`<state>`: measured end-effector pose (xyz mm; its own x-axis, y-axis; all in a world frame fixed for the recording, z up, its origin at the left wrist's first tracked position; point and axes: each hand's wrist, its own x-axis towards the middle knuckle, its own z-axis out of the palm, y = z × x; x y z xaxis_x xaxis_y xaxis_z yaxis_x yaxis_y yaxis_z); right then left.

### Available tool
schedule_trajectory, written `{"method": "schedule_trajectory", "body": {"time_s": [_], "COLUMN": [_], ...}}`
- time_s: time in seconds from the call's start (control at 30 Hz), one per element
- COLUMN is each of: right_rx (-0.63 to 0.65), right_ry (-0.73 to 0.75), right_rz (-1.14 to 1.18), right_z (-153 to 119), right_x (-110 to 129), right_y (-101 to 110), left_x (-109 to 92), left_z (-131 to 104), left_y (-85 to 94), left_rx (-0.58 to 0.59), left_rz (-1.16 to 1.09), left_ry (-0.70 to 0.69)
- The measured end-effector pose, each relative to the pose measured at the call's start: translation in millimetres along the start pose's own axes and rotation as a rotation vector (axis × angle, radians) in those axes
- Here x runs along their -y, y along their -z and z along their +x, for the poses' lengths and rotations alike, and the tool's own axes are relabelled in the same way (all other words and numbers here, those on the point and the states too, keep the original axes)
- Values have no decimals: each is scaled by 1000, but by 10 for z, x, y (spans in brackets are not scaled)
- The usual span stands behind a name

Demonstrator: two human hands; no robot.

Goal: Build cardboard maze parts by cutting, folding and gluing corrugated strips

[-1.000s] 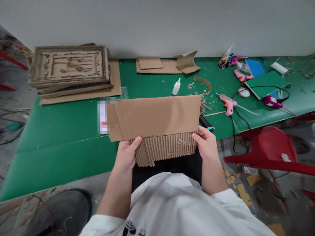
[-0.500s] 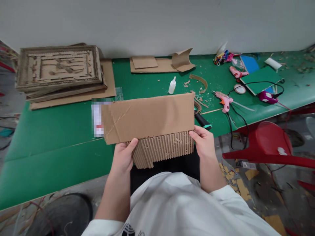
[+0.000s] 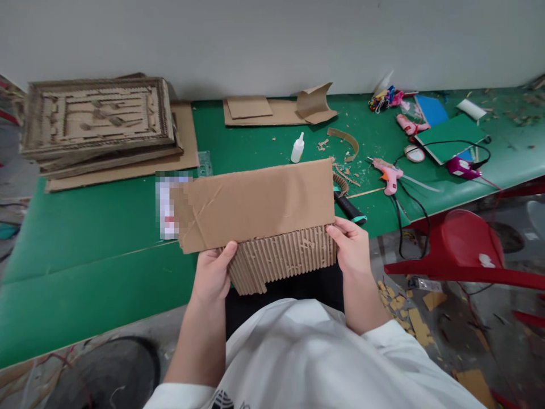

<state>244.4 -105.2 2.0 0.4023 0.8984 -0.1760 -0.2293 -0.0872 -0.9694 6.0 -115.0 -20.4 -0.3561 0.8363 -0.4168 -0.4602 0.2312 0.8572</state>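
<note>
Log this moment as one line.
left hand: holds cardboard, left side | right hand: holds cardboard, right side | on green table: white bottle, pink glue gun

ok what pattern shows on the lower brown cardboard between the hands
The lower brown cardboard has parallel ridges, shown in the head view.

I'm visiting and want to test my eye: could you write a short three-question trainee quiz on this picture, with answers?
1. True or false: the left hand and right hand both hold cardboard.
2. Which stands upright on the green table? A) pink glue gun B) white bottle C) roll of tape
3. Fill in: below the smooth strip, the cardboard's surface is ____.

Key: 1. True. 2. B. 3. Ridged.
</note>
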Motion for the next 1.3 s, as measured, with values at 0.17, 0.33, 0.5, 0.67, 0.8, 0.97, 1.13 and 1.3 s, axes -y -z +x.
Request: {"method": "schedule_trajectory", "body": {"time_s": [0.17,0.33,0.5,0.67,0.8,0.97,1.13,1.3], "right_rx": [-18,-70,-82,-64,-38,-20,-28,-71], "right_ry": [-14,-58,-93,-118,-108,-87,-111,-139], "right_rz": [3,37,60,90,94,96,111,115], "right_z": [-12,-23,-29,-35,-34,-30,-30,-13], "right_x": [51,84,87,89,78,65,80,85], "right_y": [-45,-81,-89,-88,-80,-74,-82,-94], "left_x": [30,20,33,56,69,73,73,67], "left_z": [28,38,51,67,66,65,69,79], "left_y": [33,43,77,103,92,93,102,99], "left_rx": [3,-9,12,43,24,34,29,34], "left_rz": [11,8,48,45,65,88,98,75], "left_ry": [-25,-26,-45,-33,-68,-79,-96,-91]}}
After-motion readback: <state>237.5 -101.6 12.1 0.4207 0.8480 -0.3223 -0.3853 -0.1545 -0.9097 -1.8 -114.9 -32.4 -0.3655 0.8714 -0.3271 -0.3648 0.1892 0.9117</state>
